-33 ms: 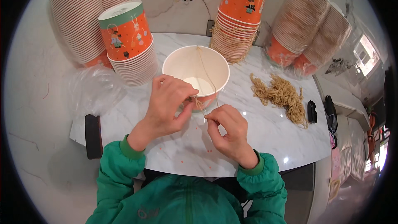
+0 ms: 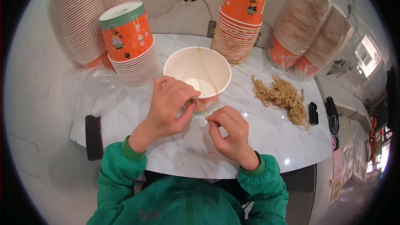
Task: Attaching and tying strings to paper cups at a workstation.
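A large paper bucket (image 2: 177, 64), white inside with an orange printed outside, stands upright in front of me. A thin tan string (image 2: 201, 107) runs from its far rim across the opening and over the near rim. My left hand (image 2: 168, 103) is closed at the bucket's near left side, pinching the string by the rim. Lower and to the right, my right hand (image 2: 231, 131) pinches the string between thumb and forefinger. A short looped length stretches between both hands; whether it is knotted I cannot make out.
Upside-down bucket stacks stand at the left (image 2: 129, 43) and back right (image 2: 241, 16), the latter with strings. Plastic-wrapped stacks (image 2: 298, 29) flank them. A tan string heap (image 2: 281, 96), a small black object (image 2: 313, 113) and a dark upright block (image 2: 94, 137) lie around the marble table (image 2: 266, 141).
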`<state>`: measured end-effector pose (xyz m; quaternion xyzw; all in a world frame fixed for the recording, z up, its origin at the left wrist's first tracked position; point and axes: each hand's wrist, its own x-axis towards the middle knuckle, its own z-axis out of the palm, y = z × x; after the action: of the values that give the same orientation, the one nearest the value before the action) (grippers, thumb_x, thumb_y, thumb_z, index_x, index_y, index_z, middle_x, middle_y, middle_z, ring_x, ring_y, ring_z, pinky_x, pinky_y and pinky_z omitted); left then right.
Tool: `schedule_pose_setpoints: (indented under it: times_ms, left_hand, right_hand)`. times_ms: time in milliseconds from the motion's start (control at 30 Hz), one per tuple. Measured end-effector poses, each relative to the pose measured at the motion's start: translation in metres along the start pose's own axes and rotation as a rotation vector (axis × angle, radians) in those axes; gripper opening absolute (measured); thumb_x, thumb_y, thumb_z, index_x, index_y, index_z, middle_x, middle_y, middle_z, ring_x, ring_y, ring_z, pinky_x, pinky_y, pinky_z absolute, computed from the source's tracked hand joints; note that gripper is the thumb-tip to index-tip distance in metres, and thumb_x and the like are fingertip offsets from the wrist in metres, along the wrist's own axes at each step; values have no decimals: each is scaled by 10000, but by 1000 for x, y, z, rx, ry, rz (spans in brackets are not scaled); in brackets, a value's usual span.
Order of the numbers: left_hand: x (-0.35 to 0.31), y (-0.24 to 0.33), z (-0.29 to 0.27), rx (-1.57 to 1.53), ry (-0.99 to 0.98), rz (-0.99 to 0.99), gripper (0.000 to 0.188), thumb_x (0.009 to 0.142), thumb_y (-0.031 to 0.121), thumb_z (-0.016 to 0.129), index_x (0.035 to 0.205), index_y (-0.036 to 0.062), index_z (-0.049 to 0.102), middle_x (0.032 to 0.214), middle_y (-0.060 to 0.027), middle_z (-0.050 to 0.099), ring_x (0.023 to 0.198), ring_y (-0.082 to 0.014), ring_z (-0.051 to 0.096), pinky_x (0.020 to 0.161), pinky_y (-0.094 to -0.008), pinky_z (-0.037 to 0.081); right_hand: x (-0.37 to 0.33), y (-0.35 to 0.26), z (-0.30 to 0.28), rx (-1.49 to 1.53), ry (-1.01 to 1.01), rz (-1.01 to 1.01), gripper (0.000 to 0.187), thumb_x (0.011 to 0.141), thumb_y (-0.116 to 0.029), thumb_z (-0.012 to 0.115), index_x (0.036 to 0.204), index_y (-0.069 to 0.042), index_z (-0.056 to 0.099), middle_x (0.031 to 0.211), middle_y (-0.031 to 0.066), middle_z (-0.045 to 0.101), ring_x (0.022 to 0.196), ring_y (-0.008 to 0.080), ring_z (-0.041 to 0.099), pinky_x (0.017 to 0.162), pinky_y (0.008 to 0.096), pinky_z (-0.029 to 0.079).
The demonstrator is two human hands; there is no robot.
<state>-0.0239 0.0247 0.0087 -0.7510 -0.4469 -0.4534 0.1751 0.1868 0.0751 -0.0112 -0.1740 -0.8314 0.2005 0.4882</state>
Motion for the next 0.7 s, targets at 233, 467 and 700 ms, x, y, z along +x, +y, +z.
schedule_pose_setpoints:
  times_ms: [233,467,700]
  left_hand:
    - [4,1,3,25,-12,27,261,775,31,766,1018,99,700,954,-4,650,906,-217,622,937,-460,398]
    - [2,0,11,-2,47,5,291,734,-43,760,988,90,713,910,-9,664,807,-207,628,896,-420,420]
    - [3,2,6,-32,46,-33,325,716,-44,757,1010,85,703,956,-30,657,872,-249,603,890,-425,430]
  right_hand:
    - [0,-5,3,8,-12,1,168,734,62,695,869,-36,678,843,87,667,752,287,639,631,384,469]
    - [0,-9,3,-11,-60,-78,196,728,68,700,890,-39,679,828,84,654,730,290,617,633,386,471]
    - [-1,-8,-2,42,-43,32,202,775,145,656,926,13,685,837,110,650,681,219,610,608,307,485]
